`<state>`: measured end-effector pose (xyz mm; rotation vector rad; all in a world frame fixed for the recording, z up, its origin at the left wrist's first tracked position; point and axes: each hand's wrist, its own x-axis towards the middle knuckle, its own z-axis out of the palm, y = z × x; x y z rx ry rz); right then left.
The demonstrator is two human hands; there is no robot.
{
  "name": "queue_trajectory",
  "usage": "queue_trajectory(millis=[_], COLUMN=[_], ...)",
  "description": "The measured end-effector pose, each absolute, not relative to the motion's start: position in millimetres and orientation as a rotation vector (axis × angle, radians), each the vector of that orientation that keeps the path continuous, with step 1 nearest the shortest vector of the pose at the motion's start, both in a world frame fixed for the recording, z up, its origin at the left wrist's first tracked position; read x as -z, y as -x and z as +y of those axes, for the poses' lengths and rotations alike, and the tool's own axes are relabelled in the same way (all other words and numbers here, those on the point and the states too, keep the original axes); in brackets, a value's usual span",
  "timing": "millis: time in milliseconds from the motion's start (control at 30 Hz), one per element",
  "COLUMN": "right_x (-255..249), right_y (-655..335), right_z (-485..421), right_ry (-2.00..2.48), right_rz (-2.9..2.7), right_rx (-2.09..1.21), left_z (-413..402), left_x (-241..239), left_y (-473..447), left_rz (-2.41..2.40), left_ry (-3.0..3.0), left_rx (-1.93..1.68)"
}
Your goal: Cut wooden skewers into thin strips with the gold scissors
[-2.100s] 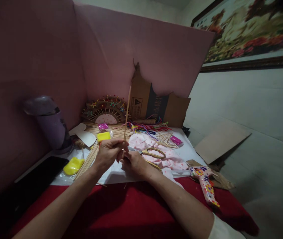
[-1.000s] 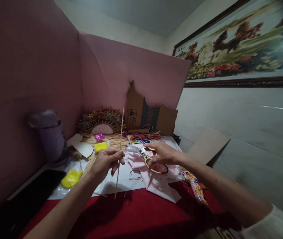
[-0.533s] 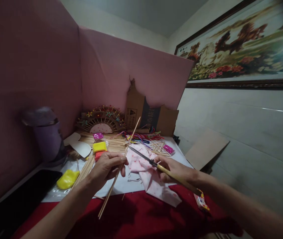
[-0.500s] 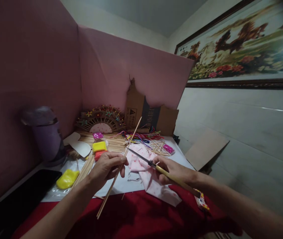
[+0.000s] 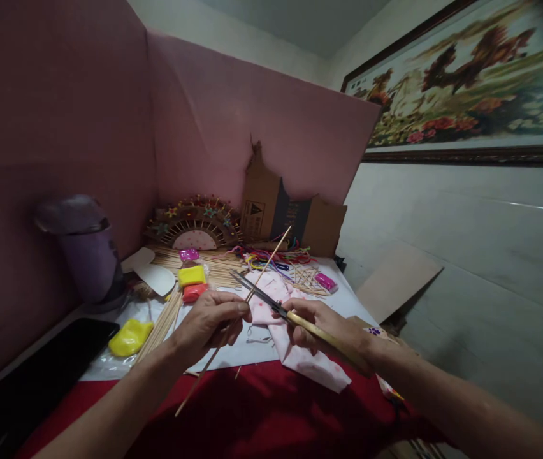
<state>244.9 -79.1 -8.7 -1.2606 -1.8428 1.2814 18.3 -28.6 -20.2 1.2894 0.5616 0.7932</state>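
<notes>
My left hand (image 5: 217, 315) pinches thin bamboo sticks (image 5: 271, 258) between thumb and fingers. One stick slants long, its upper end toward the cardboard and its lower end over the red cloth; a shorter tip shows beside it just above my thumb. My right hand (image 5: 322, 325) is wrapped round the scissors (image 5: 266, 299), which have dark blades and a yellowish handle. The blades are parted a little and cross the sticks just above my left fingers; whether they touch is unclear. Below the blades lies pink dotted fabric (image 5: 295, 357).
Yellow clay (image 5: 130, 338), a red clay pack (image 5: 195, 292) and loose sticks (image 5: 159, 331) lie at left, near a black phone (image 5: 56, 354) and purple cup (image 5: 90, 261). Behind stand a decorated fan-shaped piece (image 5: 195, 223) and torn cardboard (image 5: 319, 223). Red cloth (image 5: 233, 421) covers the front.
The scissors have moved left and across the sticks, their blades now parted more. The long stick leans further right at its top, and a shorter tip now shows beside it.
</notes>
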Motion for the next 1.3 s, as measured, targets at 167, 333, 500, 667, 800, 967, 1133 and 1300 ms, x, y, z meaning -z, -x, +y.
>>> queue_trajectory(millis=[167, 333, 500, 667, 800, 967, 1133, 1300], right_x=[10.4, 10.3, 0.6, -1.3, 1.8, 1.7, -6.7, -8.9], right_y=[-243.4, -242.6, -236.7, -233.6, -232.0, -227.4, -228.3, -236.5], right_z=[-77.3, -77.7, -84.6, -89.4, -90.3, -93.3, -94.4, -93.7], right_ry=[1.209, 1.179, 1.232, 1.298, 1.329, 1.36, 1.388, 1.411], right_rz=[-1.857, -1.854, -1.911, -1.985, -1.996, -1.952, -1.977, -2.025], right_rx=[-1.265, -1.254, -1.18, -1.041, -0.991, -0.96, -0.944, -0.963], left_z=[-28.1, -26.9, -29.2, -29.6, -27.7, -29.0, -30.6, -32.5], left_x=[19.6, 20.0, 18.0, 18.3, 20.8, 20.6, 17.2, 16.0], left_y=[-18.0, -17.3, -17.2, -18.7, -18.6, -18.9, -18.4, -18.5], left_rz=[0.545, 0.538, 0.553, 0.592, 0.603, 0.633, 0.679, 0.744], left_ry=[-1.272, -1.275, -1.278, -1.284, -1.307, -1.324, -1.389, -1.612], left_rx=[-0.803, -0.796, -0.8, -0.808, -0.817, -0.822, -0.817, -0.858])
